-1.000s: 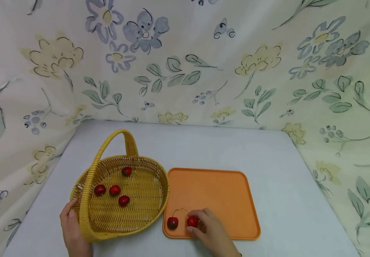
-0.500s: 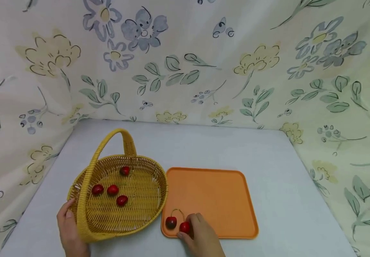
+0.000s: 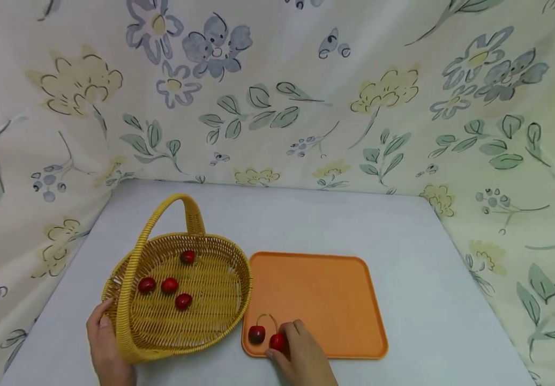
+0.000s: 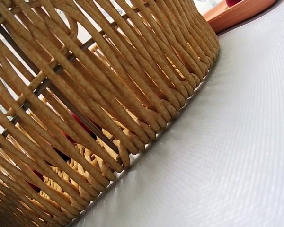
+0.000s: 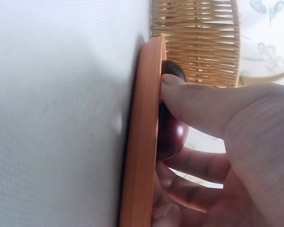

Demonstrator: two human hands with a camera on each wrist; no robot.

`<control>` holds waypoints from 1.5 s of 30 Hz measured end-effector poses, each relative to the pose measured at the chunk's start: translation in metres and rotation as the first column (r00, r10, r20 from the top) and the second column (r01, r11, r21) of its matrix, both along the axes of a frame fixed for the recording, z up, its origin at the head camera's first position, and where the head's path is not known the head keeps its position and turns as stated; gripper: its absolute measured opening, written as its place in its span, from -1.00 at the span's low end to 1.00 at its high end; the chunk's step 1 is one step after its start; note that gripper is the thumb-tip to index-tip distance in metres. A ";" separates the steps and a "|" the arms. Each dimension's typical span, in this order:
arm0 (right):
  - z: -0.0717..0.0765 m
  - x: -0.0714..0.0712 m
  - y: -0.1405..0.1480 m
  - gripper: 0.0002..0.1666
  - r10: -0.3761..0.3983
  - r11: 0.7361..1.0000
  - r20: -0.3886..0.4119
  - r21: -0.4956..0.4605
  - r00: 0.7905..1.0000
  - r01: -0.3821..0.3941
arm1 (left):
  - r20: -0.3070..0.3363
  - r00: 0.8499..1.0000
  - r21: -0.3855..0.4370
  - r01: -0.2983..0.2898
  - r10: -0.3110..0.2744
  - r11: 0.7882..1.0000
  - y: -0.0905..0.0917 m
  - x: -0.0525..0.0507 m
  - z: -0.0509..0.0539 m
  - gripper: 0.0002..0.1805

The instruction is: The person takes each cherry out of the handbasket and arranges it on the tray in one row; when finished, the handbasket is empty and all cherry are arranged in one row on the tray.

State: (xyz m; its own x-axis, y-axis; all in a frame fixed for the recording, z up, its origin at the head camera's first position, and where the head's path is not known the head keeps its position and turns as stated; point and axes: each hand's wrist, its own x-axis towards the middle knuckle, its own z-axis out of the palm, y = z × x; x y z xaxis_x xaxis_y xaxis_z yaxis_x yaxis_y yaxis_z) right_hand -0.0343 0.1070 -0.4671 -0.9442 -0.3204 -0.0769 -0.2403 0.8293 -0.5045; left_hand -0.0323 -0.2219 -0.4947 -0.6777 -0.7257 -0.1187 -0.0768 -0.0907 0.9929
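My right hand (image 3: pixel 301 354) pinches a red cherry (image 3: pixel 277 341) between thumb and fingers at the front left of the orange tray (image 3: pixel 321 300). Just left of it lies a darker cherry (image 3: pixel 256 334); both stems point up and away from me. In the right wrist view the thumb reaches past the dark red cherry (image 5: pixel 173 135), low behind the tray's rim (image 5: pixel 144 142). My left hand (image 3: pixel 107 346) holds the left side of the yellow wicker basket (image 3: pixel 215 300), its fingertips partly hidden by the wall and handle. The left wrist view shows the basket's woven wall (image 4: pixel 132 71) close up, without the hand.
Several cherries (image 3: pixel 169 285) lie spread over the basket's floor. The basket's tall arched handle (image 3: pixel 135 257) rises over its left part. Basket and tray stand side by side on a white table (image 3: pixel 427 300), with a floral cloth (image 3: pixel 277 134) behind.
Over the last second my right hand has shifted the cherry left and slightly toward me, closer to the darker one. The last half second shows hardly any movement. The left hand stays at the basket.
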 end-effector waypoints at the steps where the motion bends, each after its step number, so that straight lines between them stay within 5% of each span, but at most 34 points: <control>1: 0.000 0.000 0.000 -0.48 -0.001 1.000 0.013 0.003 1.000 0.001 | 0.005 1.000 -0.007 0.000 0.000 1.000 0.000 0.000 0.000 -0.57; 5: 0.009 -0.002 0.006 -0.35 -0.026 1.000 0.044 0.002 0.999 0.026 | 0.031 1.000 -0.019 0.003 -0.003 1.000 0.001 -0.002 0.000 -0.57; 10: 0.043 -0.015 0.016 -0.38 -0.035 0.998 -0.088 -0.052 0.995 0.030 | 0.060 0.998 -0.001 -0.025 0.025 1.000 0.002 -0.004 -0.001 -0.57; 15: 0.085 -0.042 -0.005 -0.48 0.122 0.991 -0.242 -0.027 0.963 -0.132 | 0.064 0.997 -0.058 -0.048 0.052 0.997 0.000 -0.003 -0.003 -0.56; 20: 0.105 -0.087 -0.065 -0.44 0.326 0.945 -0.264 0.111 0.908 -0.307 | 0.055 0.997 -0.118 -0.039 0.046 0.992 -0.004 -0.001 -0.002 -0.56; 27: 0.098 -0.149 -0.153 -0.55 0.551 0.787 -0.069 0.375 0.832 -0.490 | 0.093 0.996 -0.124 0.002 0.010 0.992 -0.002 -0.001 -0.004 -0.54; 32: 0.079 -0.162 -0.195 -0.68 0.570 0.721 -0.072 0.521 0.818 -0.457 | 0.129 0.991 -0.143 -0.022 0.040 0.990 0.000 0.001 -0.003 -0.53; 38: 0.053 -0.160 -0.224 -0.68 0.542 0.665 -0.133 0.672 0.830 -0.327 | 0.167 0.984 -0.202 -0.027 0.061 0.979 0.002 0.001 0.001 -0.50; 45: 0.047 -0.160 -0.236 -0.64 0.474 0.684 -0.084 0.663 0.877 -0.306 | 0.162 0.986 -0.168 -0.017 0.044 0.986 0.002 0.000 0.004 -0.50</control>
State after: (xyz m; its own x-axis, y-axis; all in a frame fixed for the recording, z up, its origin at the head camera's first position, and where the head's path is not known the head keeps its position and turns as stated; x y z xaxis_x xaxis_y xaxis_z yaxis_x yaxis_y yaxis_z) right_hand -0.1941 -0.1291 -0.4201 -0.7584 -0.6235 -0.1901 -0.6516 0.7332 0.1945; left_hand -0.0323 -0.2200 -0.4908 -0.6360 -0.7647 -0.1035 -0.2404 0.0688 0.9682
